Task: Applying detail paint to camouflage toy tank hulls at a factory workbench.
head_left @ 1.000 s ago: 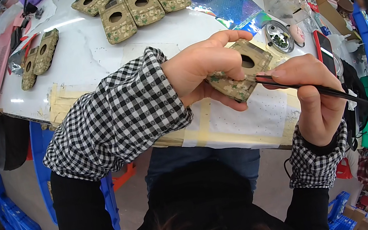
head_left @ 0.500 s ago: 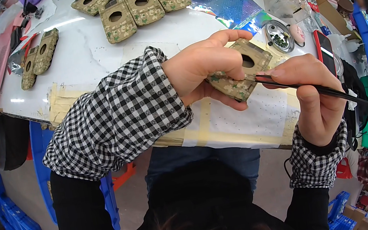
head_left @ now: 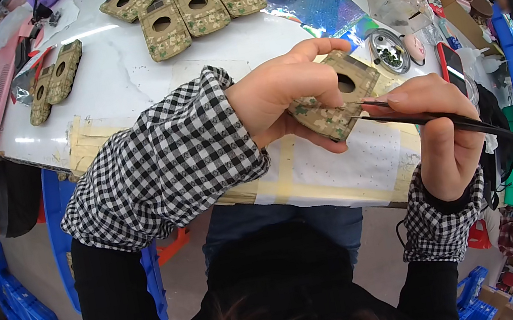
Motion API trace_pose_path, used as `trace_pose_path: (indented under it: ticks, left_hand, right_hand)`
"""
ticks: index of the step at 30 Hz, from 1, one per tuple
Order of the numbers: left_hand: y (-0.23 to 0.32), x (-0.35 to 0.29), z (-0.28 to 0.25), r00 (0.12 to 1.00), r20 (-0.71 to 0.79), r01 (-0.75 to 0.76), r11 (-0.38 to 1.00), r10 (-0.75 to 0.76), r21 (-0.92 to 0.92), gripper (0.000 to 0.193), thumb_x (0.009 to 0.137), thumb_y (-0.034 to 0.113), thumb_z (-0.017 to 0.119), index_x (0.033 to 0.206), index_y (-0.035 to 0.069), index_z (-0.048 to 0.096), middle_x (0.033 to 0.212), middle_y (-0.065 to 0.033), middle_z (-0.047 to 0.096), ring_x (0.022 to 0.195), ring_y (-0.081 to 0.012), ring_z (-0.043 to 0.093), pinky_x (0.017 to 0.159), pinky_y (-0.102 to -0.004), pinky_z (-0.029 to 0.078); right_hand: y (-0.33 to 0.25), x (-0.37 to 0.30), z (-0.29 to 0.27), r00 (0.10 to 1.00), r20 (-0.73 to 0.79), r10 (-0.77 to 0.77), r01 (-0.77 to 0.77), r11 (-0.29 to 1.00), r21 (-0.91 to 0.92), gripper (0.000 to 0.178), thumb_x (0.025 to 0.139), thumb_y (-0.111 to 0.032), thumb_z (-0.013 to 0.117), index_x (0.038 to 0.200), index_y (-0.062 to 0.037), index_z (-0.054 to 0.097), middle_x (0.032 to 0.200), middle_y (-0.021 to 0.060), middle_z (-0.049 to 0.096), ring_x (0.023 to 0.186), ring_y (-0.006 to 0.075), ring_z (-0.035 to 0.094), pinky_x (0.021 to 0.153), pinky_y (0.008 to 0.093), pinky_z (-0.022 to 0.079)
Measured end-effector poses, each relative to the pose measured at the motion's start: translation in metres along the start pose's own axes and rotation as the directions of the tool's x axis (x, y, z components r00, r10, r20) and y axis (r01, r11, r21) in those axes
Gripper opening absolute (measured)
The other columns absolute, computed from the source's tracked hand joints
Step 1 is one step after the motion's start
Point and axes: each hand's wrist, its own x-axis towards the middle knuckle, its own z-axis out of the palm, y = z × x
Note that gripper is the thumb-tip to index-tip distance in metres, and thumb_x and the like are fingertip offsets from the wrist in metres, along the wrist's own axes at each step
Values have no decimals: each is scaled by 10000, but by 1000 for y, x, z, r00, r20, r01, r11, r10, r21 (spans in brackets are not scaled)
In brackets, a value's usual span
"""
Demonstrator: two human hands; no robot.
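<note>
Pinching one camouflage shell (head_left: 339, 119) in the left hand (head_left: 293, 93), above the far part of the dotted sheet (head_left: 338, 163); gripping one pair of black tweezers (head_left: 486, 128) in the right hand (head_left: 444, 145), with tips slightly parted. Could scratch the paint if angled carelessly. Two similar shells (head_left: 67, 58) left of the sheet; at least six other shells (head_left: 205, 21) beyond.

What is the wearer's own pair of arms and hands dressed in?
The left hand and right hand are gloveless. Black-and-white checked sleeve covers with gathered ends go over black sleeves; black fabric also peeks out at the right wrist.
</note>
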Motion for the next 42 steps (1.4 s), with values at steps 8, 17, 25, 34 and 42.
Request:
trace_pose_path:
  ticks: [8,17,25,34,42]
  left_hand:
    - [-7,6,-10,979,-46,-183,952,200,246,774,773,81,496,1453,135,131,1244,-191,502,973,-282,620,746,-427,582]
    - [-3,5,-2,986,-55,-142,970,156,196,816,750,106,509,1457,131,102,1265,-226,488,987,-311,631,704,-424,598]
    - [0,5,1,988,-53,-132,975,144,181,837,748,181,559,1466,169,129,1289,-261,473,898,-329,659,670,-400,601]
    - [-3,4,-9,981,10,-194,960,196,202,741,812,114,520,1428,60,112,1170,-200,544,890,-267,655,772,-432,576]
    - [-5,1,-6,975,-17,-212,952,221,221,750,802,106,530,1425,52,115,1132,-189,548,890,-274,652,776,-423,574]
  right_hand:
    - [-31,-25,-4,990,-112,-83,76,995,-69,378,930,-341,569,915,34,614,867,218,664,664,211,632,644,298,507]
    - [-68,-34,3,947,111,-302,310,948,-72,562,976,-495,294,723,-165,672,785,27,381,874,202,493,741,355,519]
    - [-74,-21,17,954,45,-297,300,952,-67,448,936,-267,396,563,-88,569,727,21,463,615,131,576,686,348,554]
    - [-58,-39,25,927,-91,-363,346,737,581,490,896,-417,523,625,-9,533,597,64,429,464,164,428,474,327,447]
    - [-57,-37,39,925,-146,-350,360,688,630,397,870,-326,596,600,-47,513,528,17,404,406,112,385,436,253,400]
